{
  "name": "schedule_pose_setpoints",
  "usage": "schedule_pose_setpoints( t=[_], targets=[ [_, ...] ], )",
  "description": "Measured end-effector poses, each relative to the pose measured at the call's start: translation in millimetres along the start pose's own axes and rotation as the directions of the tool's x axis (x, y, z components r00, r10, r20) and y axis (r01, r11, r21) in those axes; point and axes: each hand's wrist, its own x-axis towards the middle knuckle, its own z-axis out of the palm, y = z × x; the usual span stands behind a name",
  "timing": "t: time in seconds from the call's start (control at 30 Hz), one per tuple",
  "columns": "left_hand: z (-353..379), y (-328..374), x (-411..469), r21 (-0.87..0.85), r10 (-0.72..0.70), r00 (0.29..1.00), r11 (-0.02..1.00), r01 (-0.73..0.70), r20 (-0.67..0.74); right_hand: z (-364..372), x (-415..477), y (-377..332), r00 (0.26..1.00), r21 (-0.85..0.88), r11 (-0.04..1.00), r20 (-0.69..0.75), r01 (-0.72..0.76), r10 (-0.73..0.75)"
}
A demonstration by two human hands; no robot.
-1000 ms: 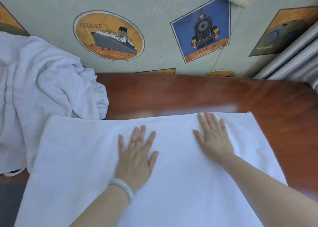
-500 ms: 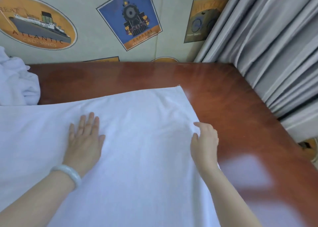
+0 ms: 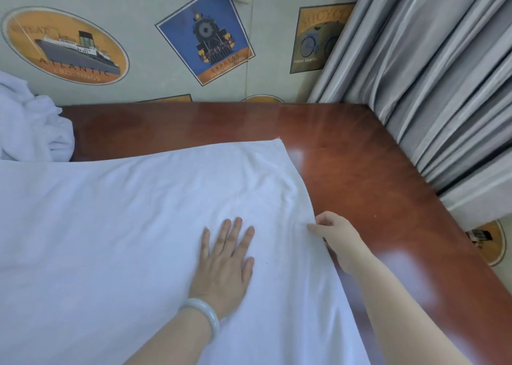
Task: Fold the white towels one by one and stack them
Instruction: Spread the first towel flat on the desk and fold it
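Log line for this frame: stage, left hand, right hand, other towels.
stage: fold not yet made | left hand: flat on spread towel | right hand: pinches its right edge | crumpled towel pile: far left on table

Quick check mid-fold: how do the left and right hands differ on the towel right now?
The left hand lies flat, fingers straight, pressing on the towel; the right hand has curled fingers pinching it. The left hand sits well inside the towel, the right hand at its right edge by the bare table. The left wrist wears a pale bangle; the right wrist is bare. Both touch the same towel.
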Motion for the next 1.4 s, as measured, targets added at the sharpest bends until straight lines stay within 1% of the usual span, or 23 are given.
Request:
schedule_pose_setpoints(
  t=[0.07, 0.1, 0.13, 0.17, 0.23, 0.3, 0.4, 0.47, 0.5, 0.57, 0.6, 0.67, 0.73, 0.77, 0.83, 0.93, 1.0, 1.23, 1.3, 1.4],
  targets=[
    [0.1, 0.0, -0.2, 0.015, -0.003, 1.000, 1.000, 0.004, -0.014, -4.2, 4.1, -4.7, 0.992, 0.157, 0.983, 0.094, -0.095, 0.081],
    [0.6, -0.6, 0.2, 0.019, -0.006, 1.000, 1.000, 0.006, -0.018, -4.3, 8.1, -8.0, 0.988, 0.215, 0.967, 0.102, -0.136, 0.116],
    [1.2, -1.0, 0.6, 0.014, -0.008, 1.000, 1.000, 0.009, -0.019, -3.1, 12.2, -11.7, 0.987, 0.236, 0.959, 0.088, -0.155, 0.138],
    [2.0, -1.1, 1.0, 0.008, -0.006, 1.000, 1.000, 0.006, -0.018, -0.8, 16.1, -15.3, 0.988, 0.223, 0.963, 0.065, -0.149, 0.138],
    [4.2, -2.8, 0.4, 0.010, 0.012, 1.000, 1.000, -0.012, -0.013, 3.1, 23.5, -19.6, 0.994, 0.128, 0.985, -0.008, -0.111, 0.113],
    [4.5, -9.7, -1.9, 0.023, 0.031, 0.998, 0.999, -0.030, -0.045, 2.7, 29.1, -19.9, 0.991, 0.059, 0.992, -0.071, -0.108, 0.112],
    [1.6, -21.4, -7.3, -0.011, -0.001, 0.994, 1.000, 0.000, -0.106, 1.4, 34.3, -19.2, 0.987, 0.013, 0.993, -0.109, -0.119, 0.120],
    [-3.0, -29.4, -12.1, -0.037, -0.004, 0.994, 0.999, 0.000, -0.110, 4.6, 38.0, -17.8, 0.983, -0.043, 0.993, -0.153, -0.109, 0.101],
    [-7.0, -35.7, -15.2, -0.076, -0.028, 0.994, 0.997, 0.020, -0.108, 5.7, 40.6, -16.2, 0.981, -0.063, 0.993, -0.176, -0.098, 0.085],
    [-16.9, -60.5, -28.5, -0.187, -0.163, 0.974, 0.973, 0.133, -0.157, 5.2, 45.3, -12.1, 0.978, -0.066, 0.993, -0.195, -0.093, 0.079],
    [-22.3, -80.5, -40.6, -0.228, -0.263, 0.946, 0.949, 0.218, -0.188, 5.1, 46.8, -9.7, 0.978, -0.056, 0.994, -0.189, -0.098, 0.085],
    [-31.8, -126.4, -69.9, -0.251, -0.443, 0.867, 0.887, 0.388, -0.227, 7.9, 45.5, -5.6, 0.984, -0.054, 0.995, -0.163, -0.082, 0.072],
    [-39.5, -162.7, -93.4, -0.249, -0.553, 0.806, 0.828, 0.503, -0.211, 16.7, 37.5, -4.5, 0.989, -0.114, 0.993, -0.149, -0.035, 0.017],
    [-42.5, -173.1, -98.2, -0.256, -0.573, 0.796, 0.813, 0.523, -0.193, 22.0, 33.4, -4.6, 0.988, -0.136, 0.991, -0.155, -0.019, -0.003],
    [-44.6, -180.9, -97.2, -0.255, -0.544, 0.823, 0.829, 0.497, -0.163, 30.5, 26.0, -6.2, 0.982, -0.144, 0.990, -0.187, -0.006, -0.021],
    [-47.4, -184.4, -85.7, -0.265, -0.486, 0.864, 0.856, 0.443, -0.128, 31.1, 24.0, -6.7, 0.976, -0.076, 0.997, -0.216, -0.011, -0.006],
    [-49.4, -191.5, -81.5, -0.261, -0.459, 0.884, 0.868, 0.423, -0.093, 28.1, 23.8, -9.0, 0.973, -0.066, 0.998, -0.229, -0.016, 0.000],
    [-69.2, -209.8, -86.4, -0.391, -0.505, 0.862, 0.802, 0.451, -0.044, 23.0, 31.0, -5.8, 0.971, -0.073, 0.997, -0.238, -0.013, -0.005],
    [-72.9, -215.1, -86.7, -0.376, -0.500, 0.865, 0.808, 0.453, -0.033, 23.0, 29.9, -8.0, 0.970, -0.066, 0.998, -0.244, -0.013, -0.004],
    [-75.3, -223.2, -88.9, -0.292, -0.491, 0.871, 0.835, 0.466, -0.017, 21.7, 31.3, -9.0, 0.971, -0.069, 0.998, -0.239, -0.016, -0.001]
  ],
)
